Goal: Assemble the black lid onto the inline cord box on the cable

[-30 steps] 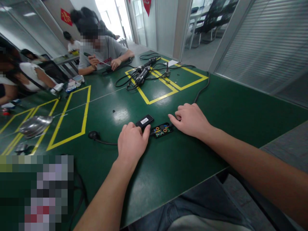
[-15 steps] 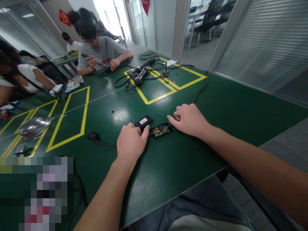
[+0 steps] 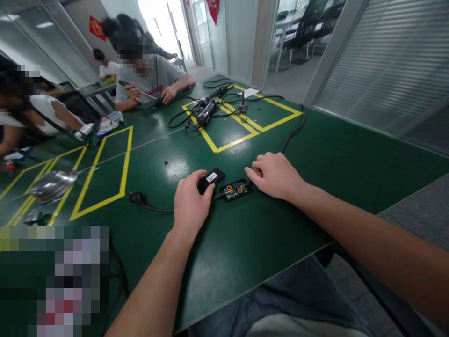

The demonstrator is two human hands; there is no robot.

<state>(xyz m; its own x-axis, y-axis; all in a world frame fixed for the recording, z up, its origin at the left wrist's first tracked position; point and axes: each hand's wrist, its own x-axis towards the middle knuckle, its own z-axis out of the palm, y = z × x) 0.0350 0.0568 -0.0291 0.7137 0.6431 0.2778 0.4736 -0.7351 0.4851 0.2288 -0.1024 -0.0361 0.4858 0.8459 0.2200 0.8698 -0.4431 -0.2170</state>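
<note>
My left hand (image 3: 191, 199) grips the left end of a black ribbed cover (image 3: 213, 178) with a white label, thumb at its near side. Just right of and below the cover lies an open black housing (image 3: 235, 191) on the green table, its circuit board and copper-coloured coils exposed. My right hand (image 3: 275, 174) is closed around the black cable (image 3: 293, 134) near the housing's right end; the fingertips are partly hidden. Another cable runs from the housing's left side, passes behind my left hand and ends in a black plug (image 3: 136, 198).
Black tools with cables (image 3: 206, 110) lie within yellow tape at the back. A metal part (image 3: 242, 103) stands beside them. At the left is a shiny metal bowl-like object (image 3: 54, 185). Across the table a person (image 3: 149, 79) holds a screwdriver (image 3: 143, 93). The table edge (image 3: 259, 286) is near my lap.
My left hand has moved up onto the cover, now gripping its left end, with the cover slightly shifted and tilted. My right hand stays nearly where it was.
</note>
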